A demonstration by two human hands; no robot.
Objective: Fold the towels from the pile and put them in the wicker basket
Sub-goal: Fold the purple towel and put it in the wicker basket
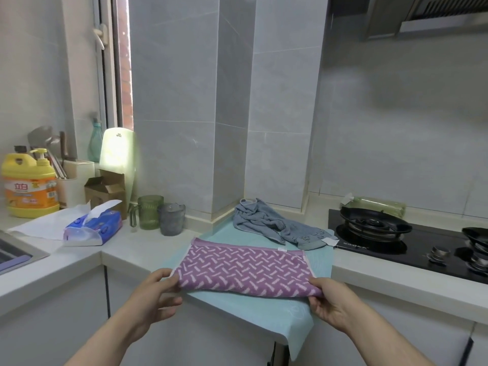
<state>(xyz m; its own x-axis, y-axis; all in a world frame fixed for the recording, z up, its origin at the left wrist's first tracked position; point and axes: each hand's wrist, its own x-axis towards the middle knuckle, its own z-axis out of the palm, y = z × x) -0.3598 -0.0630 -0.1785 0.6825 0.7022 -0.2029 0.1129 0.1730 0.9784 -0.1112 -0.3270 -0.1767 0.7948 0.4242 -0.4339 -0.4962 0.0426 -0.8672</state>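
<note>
A purple towel (pixel 245 268) with a pale pink pattern lies folded lengthwise on a light teal mat (pixel 290 313) at the counter's corner. My left hand (pixel 155 294) pinches the towel's near left corner. My right hand (pixel 332 299) grips its near right corner. Behind it, a crumpled grey-blue towel (pixel 274 224) lies against the wall pillar, partly on the mat. No wicker basket is in view.
A black gas hob (pixel 412 241) with burners sits to the right. On the left stand two plastic cups (pixel 161 215), a tissue pack (pixel 92 228), a cardboard box (pixel 105 188), a yellow detergent bottle (pixel 29 186) and a sink edge (pixel 18 254).
</note>
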